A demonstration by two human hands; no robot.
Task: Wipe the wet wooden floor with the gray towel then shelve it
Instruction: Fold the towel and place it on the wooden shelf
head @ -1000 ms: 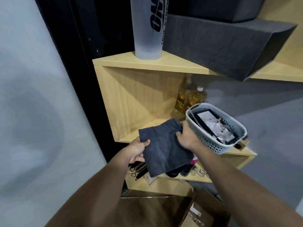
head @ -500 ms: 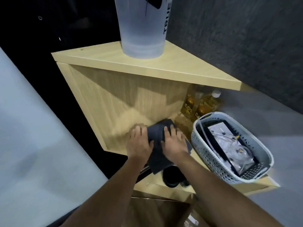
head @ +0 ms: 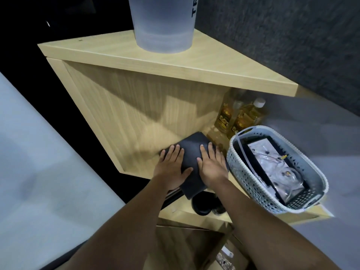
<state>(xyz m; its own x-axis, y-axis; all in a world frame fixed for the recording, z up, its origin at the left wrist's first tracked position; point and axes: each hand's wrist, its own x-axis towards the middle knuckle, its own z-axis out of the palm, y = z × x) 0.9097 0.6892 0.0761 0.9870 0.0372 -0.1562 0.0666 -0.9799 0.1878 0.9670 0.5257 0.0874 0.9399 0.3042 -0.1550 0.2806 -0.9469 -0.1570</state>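
Corner shelf unit (head: pixel 175 63) in a dim room

Pale wood boards meet a dark textured wall (head: pixel 282 36) on the right; a pale gray wall (head: pixel 39 152) lies left, black gap (head: pixel 23 20) between, brown floor (head: pixel 185 248) below.

Dark letters "TR" running vertically on the frosted tumbler (head: pixel 163 22) atop the wooden corner shelf (head: pixel 175 63), cut off by the frame edge, labels on the amber bottles (head: pixel 241 117) below that shelf too blurred to read

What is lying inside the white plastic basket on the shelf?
The white basket holds a flat black tray with clear plastic packets on top. Anything beneath the tray is covered and cannot be seen.
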